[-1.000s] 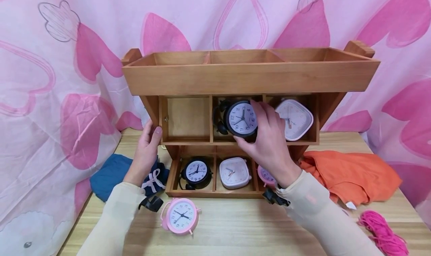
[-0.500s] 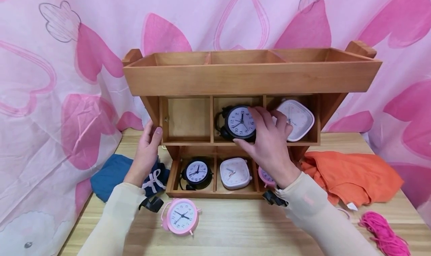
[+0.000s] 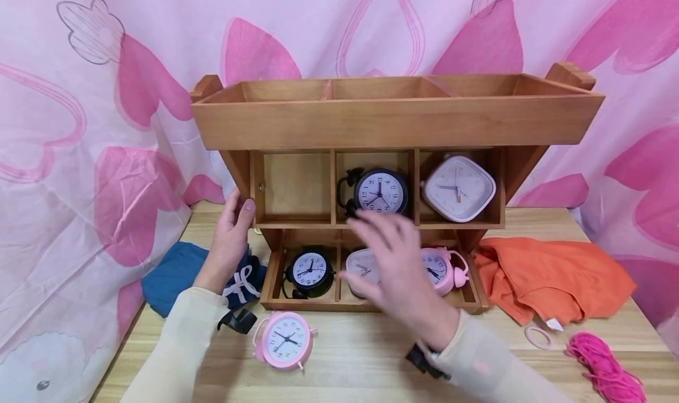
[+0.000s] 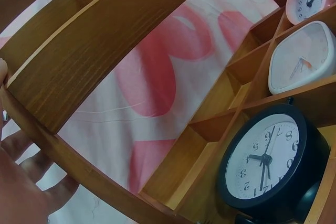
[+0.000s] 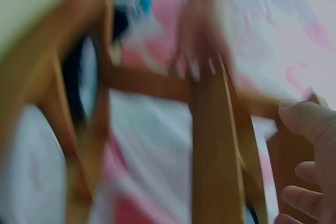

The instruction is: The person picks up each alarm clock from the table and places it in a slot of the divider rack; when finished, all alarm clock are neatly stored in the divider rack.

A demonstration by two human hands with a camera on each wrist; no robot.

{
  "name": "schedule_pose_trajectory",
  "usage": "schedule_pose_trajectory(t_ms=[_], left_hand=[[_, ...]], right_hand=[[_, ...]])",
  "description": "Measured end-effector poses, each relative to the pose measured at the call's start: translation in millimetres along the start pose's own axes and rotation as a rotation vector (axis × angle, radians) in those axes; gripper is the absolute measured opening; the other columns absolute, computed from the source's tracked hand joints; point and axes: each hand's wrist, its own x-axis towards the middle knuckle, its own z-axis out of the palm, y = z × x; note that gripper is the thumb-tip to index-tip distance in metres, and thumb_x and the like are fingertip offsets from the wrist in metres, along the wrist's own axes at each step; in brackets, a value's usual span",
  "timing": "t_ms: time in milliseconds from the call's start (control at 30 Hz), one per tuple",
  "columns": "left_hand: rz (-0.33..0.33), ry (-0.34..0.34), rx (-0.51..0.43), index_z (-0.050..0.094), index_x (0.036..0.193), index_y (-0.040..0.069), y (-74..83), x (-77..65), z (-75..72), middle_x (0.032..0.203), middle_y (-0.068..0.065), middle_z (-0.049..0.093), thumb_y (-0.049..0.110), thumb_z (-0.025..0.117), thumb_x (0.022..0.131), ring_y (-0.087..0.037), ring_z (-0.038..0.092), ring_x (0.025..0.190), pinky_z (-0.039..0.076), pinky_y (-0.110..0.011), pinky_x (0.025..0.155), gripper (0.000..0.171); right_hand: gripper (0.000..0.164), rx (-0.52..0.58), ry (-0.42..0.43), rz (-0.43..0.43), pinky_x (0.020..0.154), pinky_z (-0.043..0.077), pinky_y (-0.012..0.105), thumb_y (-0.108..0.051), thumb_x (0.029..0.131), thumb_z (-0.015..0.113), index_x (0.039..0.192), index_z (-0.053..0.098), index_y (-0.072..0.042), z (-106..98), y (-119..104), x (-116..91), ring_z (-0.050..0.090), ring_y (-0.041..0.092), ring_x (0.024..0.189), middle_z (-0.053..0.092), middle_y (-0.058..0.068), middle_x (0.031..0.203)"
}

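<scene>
A three-tier wooden rack [image 3: 392,123] stands on the table. My left hand [image 3: 228,235] holds its left side, thumb in front and fingers behind the wood. My right hand [image 3: 398,267], blurred and empty with spread fingers, hovers before the lower tier. It partly hides a white alarm clock [image 3: 359,266]. A black twin-bell alarm clock [image 3: 380,191] lies in the middle tier's centre compartment, a white alarm clock [image 3: 460,188] to its right. Below sit another black alarm clock [image 3: 310,270] and a pink alarm clock [image 3: 445,270]. One more pink alarm clock [image 3: 286,340] lies on the table in front.
Blue cloth [image 3: 175,276] with a pale bow lies left of the rack. To the right are orange cloth [image 3: 557,276], a pink ring [image 3: 538,337] and a bundle of magenta yarn [image 3: 605,364]. A pink patterned curtain [image 3: 159,38] hangs behind.
My right hand has let go of the black alarm clock in the middle tier and moved down and toward me. The clock settled slightly lower in its compartment. My left hand has stayed put.
</scene>
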Motion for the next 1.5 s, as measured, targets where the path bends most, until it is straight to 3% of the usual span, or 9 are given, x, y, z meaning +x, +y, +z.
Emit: schedule_pose_trajectory(t_ms=[133,300,533,700,800,967,1167,1333,1500], left_hand=[[-0.009,0.002,0.005,0.014,0.159,0.029,0.2,-0.4,0.1,0.163,-0.003,0.022,0.048,0.039,0.104,-0.029,0.022,0.149,0.025,-0.054,0.120,0.063],[-0.020,0.005,0.011,0.013,0.159,0.030,0.5,-1.4,0.3,0.163,-0.003,0.021,0.049,0.039,0.104,-0.028,0.022,0.149,0.025,-0.054,0.120,0.064],[-0.016,0.006,0.010,0.013,0.159,0.029,1.1,-1.6,-0.1,0.163,-0.003,0.021,0.048,0.039,0.104,-0.029,0.022,0.149,0.024,-0.055,0.120,0.063],[-0.019,0.006,0.015,0.014,0.159,0.029,1.4,-1.6,-0.2,0.163,-0.003,0.021,0.049,0.039,0.104,-0.028,0.022,0.149,0.025,-0.055,0.120,0.064],[-0.022,0.003,0.015,0.013,0.159,0.028,1.3,-1.7,-0.1,0.163,-0.003,0.021,0.049,0.039,0.104,-0.028,0.022,0.149,0.025,-0.054,0.120,0.064],[-0.020,0.003,0.012,0.013,0.159,0.028,1.1,-1.6,0.4,0.163,-0.004,0.022,0.049,0.038,0.104,-0.029,0.022,0.149,0.025,-0.054,0.120,0.064],[-0.008,0.003,0.010,0.014,0.159,0.030,1.4,-1.3,0.8,0.163,-0.002,0.023,0.049,0.039,0.104,-0.028,0.023,0.149,0.026,-0.054,0.119,0.063],[-0.007,0.000,0.023,0.013,0.159,0.030,1.5,-1.7,0.7,0.163,-0.002,0.022,0.049,0.039,0.103,-0.028,0.023,0.149,0.026,-0.055,0.119,0.064],[-0.007,-0.011,0.033,0.012,0.159,0.030,0.9,-1.4,-0.6,0.164,-0.002,0.021,0.049,0.039,0.104,-0.028,0.022,0.149,0.025,-0.056,0.119,0.064]], right_hand=[[0.083,0.134,-0.237,0.086,0.112,0.038,0.045,-0.045,0.073,0.081,0.140,0.049,-0.007,22,-29,-24,0.047,0.027,0.129,0.049,0.010,0.144],[0.087,0.221,-0.489,0.231,0.111,0.042,0.041,-0.055,0.076,0.078,0.145,0.045,-0.014,54,-52,-55,0.048,0.018,0.129,0.050,0.002,0.142],[0.086,0.256,-0.636,0.295,0.108,0.044,0.039,-0.058,0.074,0.079,0.142,0.048,-0.016,89,-65,-84,0.048,0.015,0.124,0.051,-0.004,0.137],[0.095,0.232,-0.720,0.294,0.109,0.041,0.041,-0.061,0.074,0.077,0.149,0.039,-0.016,107,-72,-91,0.045,0.016,0.126,0.046,-0.003,0.143],[0.102,0.212,-0.719,0.277,0.109,0.042,0.041,-0.062,0.073,0.077,0.151,0.034,-0.015,115,-76,-92,0.045,0.017,0.126,0.045,-0.001,0.145],[0.106,0.145,-0.632,0.247,0.103,0.044,0.034,-0.063,0.068,0.080,0.150,0.035,-0.012,126,-81,-91,0.047,0.015,0.117,0.049,-0.001,0.141],[0.095,0.171,-0.554,0.227,0.098,0.043,0.029,-0.060,0.068,0.081,0.142,0.044,-0.015,128,-75,-92,0.048,0.010,0.112,0.055,-0.007,0.130],[0.090,0.261,-0.579,0.248,0.098,0.042,0.029,-0.054,0.067,0.084,0.141,0.045,-0.019,110,-69,-89,0.046,0.008,0.113,0.054,-0.009,0.132],[0.093,0.292,-0.538,0.243,0.106,0.042,0.037,-0.049,0.068,0.085,0.145,0.041,-0.021,73,-64,-70,0.046,0.010,0.125,0.051,-0.010,0.137]])
